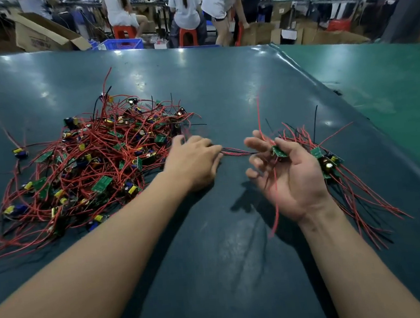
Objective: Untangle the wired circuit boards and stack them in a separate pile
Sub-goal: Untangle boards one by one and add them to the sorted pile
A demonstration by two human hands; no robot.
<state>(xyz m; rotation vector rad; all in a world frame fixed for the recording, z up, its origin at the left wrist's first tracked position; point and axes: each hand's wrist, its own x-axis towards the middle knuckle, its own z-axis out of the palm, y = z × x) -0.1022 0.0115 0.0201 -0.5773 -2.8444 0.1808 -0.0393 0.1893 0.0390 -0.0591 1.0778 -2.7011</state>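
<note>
We hold one small circuit board in our raised right hand, fingers loosely curled around it. Our left hand pinches its wires beside the tangled heap. A sorted pile lies right on the surface.

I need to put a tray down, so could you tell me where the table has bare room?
The table is bare near you between the two forearms, and along the far side beyond the tangled pile. It is crowded at the left under that pile and at the right by the sorted pile, with wires strung between the left hand and right hand.
</note>
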